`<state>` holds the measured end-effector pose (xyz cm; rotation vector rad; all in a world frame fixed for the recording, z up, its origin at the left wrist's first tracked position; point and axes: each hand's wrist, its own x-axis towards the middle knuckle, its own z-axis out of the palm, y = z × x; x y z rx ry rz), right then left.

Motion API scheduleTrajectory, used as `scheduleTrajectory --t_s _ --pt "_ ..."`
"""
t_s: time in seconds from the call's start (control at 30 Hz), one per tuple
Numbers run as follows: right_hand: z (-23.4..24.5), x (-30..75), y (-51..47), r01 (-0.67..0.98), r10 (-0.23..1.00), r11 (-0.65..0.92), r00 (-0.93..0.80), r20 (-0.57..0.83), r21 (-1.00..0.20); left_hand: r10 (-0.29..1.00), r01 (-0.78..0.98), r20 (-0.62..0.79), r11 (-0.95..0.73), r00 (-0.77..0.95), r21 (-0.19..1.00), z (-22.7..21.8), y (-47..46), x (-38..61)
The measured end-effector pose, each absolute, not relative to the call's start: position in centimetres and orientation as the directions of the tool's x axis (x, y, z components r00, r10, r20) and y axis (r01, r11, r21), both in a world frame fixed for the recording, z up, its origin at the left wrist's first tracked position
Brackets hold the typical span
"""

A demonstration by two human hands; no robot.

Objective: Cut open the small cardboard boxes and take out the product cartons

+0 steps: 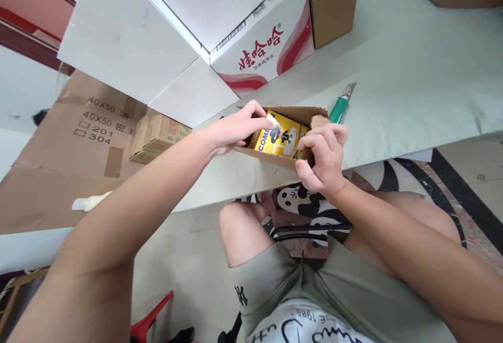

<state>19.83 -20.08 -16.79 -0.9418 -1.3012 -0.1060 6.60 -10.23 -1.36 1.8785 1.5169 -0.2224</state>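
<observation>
Our left hand (236, 128) and right hand (327, 155) curl at the pack (281, 136), grip unclear; likely light, stiff: pinch its edges.

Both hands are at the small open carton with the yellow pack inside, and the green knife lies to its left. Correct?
Not quite: the head view shows the green knife lying to the right of the small open carton. The rest holds.

This looks like a home: panda print (293, 198), tiled floor (184, 254), cartons (271, 52) on a pale green table (408, 81).
</observation>
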Motion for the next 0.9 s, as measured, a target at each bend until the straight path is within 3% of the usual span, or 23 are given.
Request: scheduleTrajectory --t_s 0.1,0.2,0.3,0.47,0.7,0.9 --pt "-16.9 20.0 -20.0 0.555 0.426 0.646 0.307 0.851 -0.524 0.723 0.917 -0.602 -0.113 0.340 0.382 -1.3 -10.4 7.1" --pt "-17.1 20.1 -19.9 0.559 0.430 0.641 0.305 0.849 -0.526 0.764 0.935 -0.562 -0.152 0.316 0.319 -1.6 -10.6 7.1" --pt "-17.1 20.2 -19.9 0.582 0.434 0.622 0.300 0.850 -0.523 0.832 0.936 -0.514 -0.016 0.207 0.351 -1.9 -10.5 6.8" --pt "-17.0 20.1 -19.9 0.570 0.432 0.625 0.316 0.845 -0.533 0.778 0.881 -0.602 0.147 0.178 0.450 -2.0 -9.8 6.4" --pt "-16.9 20.0 -19.9 0.560 0.443 0.627 0.315 0.839 -0.542 0.811 0.959 -0.569 0.034 0.138 0.280 -2.0 -9.7 6.7" --pt "-17.1 20.1 -19.8 0.568 0.446 0.631 0.293 0.846 -0.529 0.724 0.922 -0.674 0.144 0.149 0.360 -2.1 -8.7 6.0"
